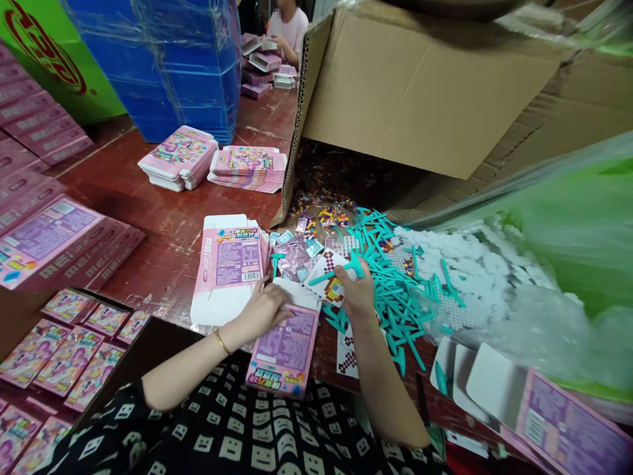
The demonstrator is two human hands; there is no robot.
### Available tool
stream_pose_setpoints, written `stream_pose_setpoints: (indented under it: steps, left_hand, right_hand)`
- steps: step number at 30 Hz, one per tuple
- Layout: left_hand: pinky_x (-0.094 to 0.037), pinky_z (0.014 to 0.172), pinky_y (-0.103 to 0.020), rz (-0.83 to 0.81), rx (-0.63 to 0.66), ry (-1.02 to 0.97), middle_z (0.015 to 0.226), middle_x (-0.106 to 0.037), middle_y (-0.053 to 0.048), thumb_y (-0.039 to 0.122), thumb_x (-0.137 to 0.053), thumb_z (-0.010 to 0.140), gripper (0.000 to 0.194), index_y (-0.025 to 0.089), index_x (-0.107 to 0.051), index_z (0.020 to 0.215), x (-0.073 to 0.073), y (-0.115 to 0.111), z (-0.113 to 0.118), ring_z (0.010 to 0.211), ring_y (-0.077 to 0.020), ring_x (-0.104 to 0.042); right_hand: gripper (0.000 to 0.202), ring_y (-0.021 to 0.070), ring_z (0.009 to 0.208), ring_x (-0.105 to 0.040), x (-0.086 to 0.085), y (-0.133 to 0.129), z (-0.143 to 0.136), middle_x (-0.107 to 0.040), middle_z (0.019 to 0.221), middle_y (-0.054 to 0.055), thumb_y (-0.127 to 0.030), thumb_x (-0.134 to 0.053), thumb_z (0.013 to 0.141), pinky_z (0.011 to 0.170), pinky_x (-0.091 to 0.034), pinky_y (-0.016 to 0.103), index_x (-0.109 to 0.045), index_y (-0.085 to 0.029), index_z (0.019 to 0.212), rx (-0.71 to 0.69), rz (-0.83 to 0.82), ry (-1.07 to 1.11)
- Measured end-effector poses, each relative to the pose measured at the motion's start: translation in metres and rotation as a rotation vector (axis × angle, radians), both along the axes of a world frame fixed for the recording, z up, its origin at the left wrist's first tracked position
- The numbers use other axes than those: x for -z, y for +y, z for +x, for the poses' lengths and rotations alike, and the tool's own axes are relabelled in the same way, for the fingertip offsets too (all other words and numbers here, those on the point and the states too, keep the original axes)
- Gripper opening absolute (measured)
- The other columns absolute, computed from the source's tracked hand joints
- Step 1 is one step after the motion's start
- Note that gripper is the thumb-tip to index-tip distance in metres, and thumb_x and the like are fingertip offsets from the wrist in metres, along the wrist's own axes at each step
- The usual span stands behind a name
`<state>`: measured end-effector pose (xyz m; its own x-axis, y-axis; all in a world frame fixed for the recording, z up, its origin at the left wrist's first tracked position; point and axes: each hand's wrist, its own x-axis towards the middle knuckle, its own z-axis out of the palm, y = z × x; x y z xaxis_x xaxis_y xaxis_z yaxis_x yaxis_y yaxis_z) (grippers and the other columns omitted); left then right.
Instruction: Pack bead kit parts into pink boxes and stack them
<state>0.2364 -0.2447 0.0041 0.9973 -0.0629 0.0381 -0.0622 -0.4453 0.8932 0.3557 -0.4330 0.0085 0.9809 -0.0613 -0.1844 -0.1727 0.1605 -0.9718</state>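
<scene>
Pink box [285,346] under left hand [264,309], right hand [357,293] w/ half-hidden card [330,280]

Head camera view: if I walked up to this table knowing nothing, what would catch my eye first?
Probably the heap of teal plastic sticks spilling across the middle of the table, beside a drift of white grid pieces. In front of it, the left hand rests on a pink box while the right hand holds a teal stick and a patterned card. A big cardboard box lies open behind.
</scene>
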Motion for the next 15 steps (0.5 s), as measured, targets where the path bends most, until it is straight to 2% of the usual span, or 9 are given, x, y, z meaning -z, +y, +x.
stream_pose_setpoints:
  steps: [3, 5, 6, 8, 9, 10, 11, 13, 15]
  left_hand:
    - [-0.023, 0.117, -0.054, 0.12, 0.075, -0.123, 0.092, -0.067, -0.007, 0.036, -0.066, 0.087, 0.013, 0.025, -0.073, 0.091, -0.013, -0.006, -0.029, 0.105, -0.0274, -0.06]
    - [-0.029, 0.115, -0.053, 0.212, 0.049, -0.254, 0.115, -0.063, -0.01, 0.031, -0.069, 0.086, 0.013, 0.025, -0.074, 0.097, -0.021, -0.009, -0.051, 0.123, -0.0299, -0.052]
    - [-0.03, 0.116, -0.054, 0.242, 0.031, -0.321, 0.13, -0.056, -0.011, 0.028, -0.072, 0.084, 0.016, 0.026, -0.074, 0.099, -0.023, -0.009, -0.062, 0.133, -0.0323, -0.044]
    - [-0.029, 0.117, -0.056, 0.25, 0.018, -0.412, 0.156, -0.029, -0.009, 0.025, -0.078, 0.078, 0.024, 0.027, -0.075, 0.102, -0.024, -0.009, -0.08, 0.146, -0.0384, -0.026]
    - [-0.029, 0.117, -0.058, 0.227, 0.034, -0.431, 0.161, -0.017, -0.006, 0.023, -0.08, 0.075, 0.027, 0.027, -0.076, 0.102, -0.022, -0.008, -0.086, 0.148, -0.0415, -0.021]
    - [-0.031, 0.117, -0.059, 0.185, 0.063, -0.429, 0.163, -0.013, -0.005, 0.022, -0.082, 0.073, 0.029, 0.028, -0.077, 0.102, -0.019, -0.007, -0.092, 0.147, -0.0439, -0.021]
    - [-0.033, 0.115, -0.06, 0.126, 0.093, -0.396, 0.161, -0.017, -0.005, 0.02, -0.083, 0.071, 0.031, 0.029, -0.078, 0.1, -0.016, -0.006, -0.097, 0.145, -0.0453, -0.026]
    - [-0.039, 0.11, -0.062, -0.065, 0.076, -0.23, 0.146, -0.043, -0.01, 0.019, -0.086, 0.066, 0.031, 0.03, -0.08, 0.094, -0.008, -0.004, -0.104, 0.135, -0.0457, -0.044]
    - [-0.045, 0.105, -0.064, -0.341, -0.135, 0.045, 0.118, -0.063, -0.011, 0.02, -0.092, 0.056, 0.031, 0.03, -0.08, 0.083, 0.0, -0.004, -0.111, 0.12, -0.0439, -0.059]
  right_hand:
    - [0.058, 0.0211, 0.074, -0.066, -0.001, 0.001, -0.018, -0.068, 0.084, 0.001, -0.054, -0.086, 0.054, 0.069, -0.059, 0.036, -0.064, -0.023, 0.097, -0.104, -0.138, -0.104]
    - [0.048, 0.0217, 0.077, -0.066, -0.01, -0.003, -0.038, -0.068, 0.084, 0.002, -0.055, -0.086, 0.058, 0.07, -0.059, 0.036, -0.066, -0.023, 0.088, -0.188, -0.269, -0.288]
    - [0.045, 0.0216, 0.079, -0.067, -0.016, -0.006, -0.048, -0.068, 0.086, 0.002, -0.055, -0.086, 0.06, 0.072, -0.058, 0.035, -0.067, -0.024, 0.087, -0.236, -0.33, -0.42]
    - [0.041, 0.0209, 0.085, -0.068, -0.028, -0.014, -0.067, -0.07, 0.092, 0.001, -0.052, -0.085, 0.067, 0.074, -0.057, 0.033, -0.068, -0.028, 0.095, -0.354, -0.413, -0.734]
    - [0.041, 0.0203, 0.088, -0.068, -0.033, -0.018, -0.075, -0.071, 0.097, 0.0, -0.05, -0.083, 0.071, 0.075, -0.057, 0.033, -0.067, -0.031, 0.103, -0.432, -0.44, -0.884]
    - [0.042, 0.0196, 0.09, -0.068, -0.037, -0.021, -0.081, -0.072, 0.101, 0.0, -0.048, -0.081, 0.076, 0.077, -0.056, 0.033, -0.065, -0.033, 0.112, -0.523, -0.475, -1.0]
    - [0.043, 0.0193, 0.093, -0.067, -0.039, -0.025, -0.087, -0.072, 0.105, 0.0, -0.046, -0.078, 0.08, 0.08, -0.055, 0.033, -0.062, -0.035, 0.118, -0.614, -0.525, -1.078]
    - [0.041, 0.0201, 0.1, -0.064, -0.04, -0.03, -0.096, -0.073, 0.109, 0.0, -0.043, -0.072, 0.086, 0.089, -0.051, 0.036, -0.06, -0.036, 0.124, -0.748, -0.667, -1.134]
    - [0.037, 0.0212, 0.108, -0.06, -0.038, -0.036, -0.105, -0.073, 0.109, 0.0, -0.042, -0.068, 0.089, 0.1, -0.045, 0.039, -0.061, -0.037, 0.125, -0.795, -0.814, -1.132]
